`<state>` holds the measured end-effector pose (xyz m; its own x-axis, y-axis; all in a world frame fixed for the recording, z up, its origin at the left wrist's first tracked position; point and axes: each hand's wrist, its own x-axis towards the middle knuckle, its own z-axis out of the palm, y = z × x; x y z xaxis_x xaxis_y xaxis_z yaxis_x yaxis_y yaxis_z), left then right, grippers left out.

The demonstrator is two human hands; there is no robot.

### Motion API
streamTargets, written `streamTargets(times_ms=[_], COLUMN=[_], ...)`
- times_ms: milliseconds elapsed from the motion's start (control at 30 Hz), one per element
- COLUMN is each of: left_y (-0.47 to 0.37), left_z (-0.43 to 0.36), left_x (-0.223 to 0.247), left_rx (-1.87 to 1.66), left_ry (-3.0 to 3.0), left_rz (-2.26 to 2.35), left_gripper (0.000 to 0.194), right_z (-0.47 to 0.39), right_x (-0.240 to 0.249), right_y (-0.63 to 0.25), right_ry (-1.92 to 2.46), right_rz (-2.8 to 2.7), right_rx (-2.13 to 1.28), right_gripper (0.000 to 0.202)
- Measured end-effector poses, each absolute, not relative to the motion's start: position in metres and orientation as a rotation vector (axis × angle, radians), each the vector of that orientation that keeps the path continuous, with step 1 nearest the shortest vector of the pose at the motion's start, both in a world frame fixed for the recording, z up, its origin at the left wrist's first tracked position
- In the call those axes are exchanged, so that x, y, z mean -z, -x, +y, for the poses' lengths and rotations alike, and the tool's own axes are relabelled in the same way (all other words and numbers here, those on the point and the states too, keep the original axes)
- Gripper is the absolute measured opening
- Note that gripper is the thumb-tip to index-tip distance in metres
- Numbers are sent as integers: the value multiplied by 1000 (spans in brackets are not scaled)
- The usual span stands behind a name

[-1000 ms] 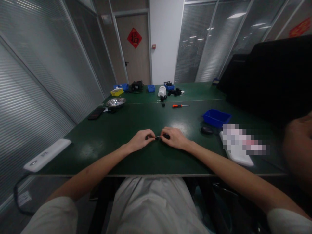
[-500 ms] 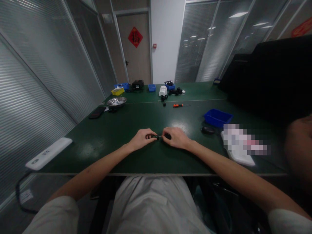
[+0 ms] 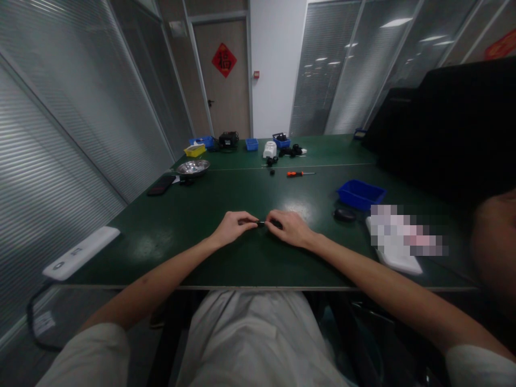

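Note:
My left hand is closed in a pinch, low over the middle of the green table. Its fingertips are on one end of a small dark part, too small to name. Just to the right, my right hand is also closed, with thumb and finger at the part's other end. A dark piece shows partly under the right fingers, mostly covered. The two hands nearly meet, with only a short stretch of the part visible between them.
A black computer mouse and a blue tray stand to the right. Farther back lie an orange-handled screwdriver and a metal bowl. A white power strip lies left. Another person's arm shows at the right edge.
The left hand's dark piece stuck out more before; now less of it shows between the hands. My left fingers have straightened toward the right hand, and the gap between the hands is slightly smaller.

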<state>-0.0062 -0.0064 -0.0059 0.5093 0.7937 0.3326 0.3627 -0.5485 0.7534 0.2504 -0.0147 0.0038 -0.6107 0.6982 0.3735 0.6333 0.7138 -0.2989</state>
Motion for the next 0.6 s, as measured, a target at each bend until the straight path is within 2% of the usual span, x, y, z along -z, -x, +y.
streamTargets(times_ms=[267, 600], left_y=[4, 1], left_z=[-11, -11], left_x=[1, 6], left_rx=[-785, -861], left_ry=[-2327, -2191], left_rz=[951, 982], left_gripper=[22, 20], right_z=[-18, -20], right_x=[-5, 2], right_y=[-247, -240], right_ry=[1049, 1039], right_rz=[-2597, -2554], right_rx=[-91, -128], right_gripper=[21, 21])
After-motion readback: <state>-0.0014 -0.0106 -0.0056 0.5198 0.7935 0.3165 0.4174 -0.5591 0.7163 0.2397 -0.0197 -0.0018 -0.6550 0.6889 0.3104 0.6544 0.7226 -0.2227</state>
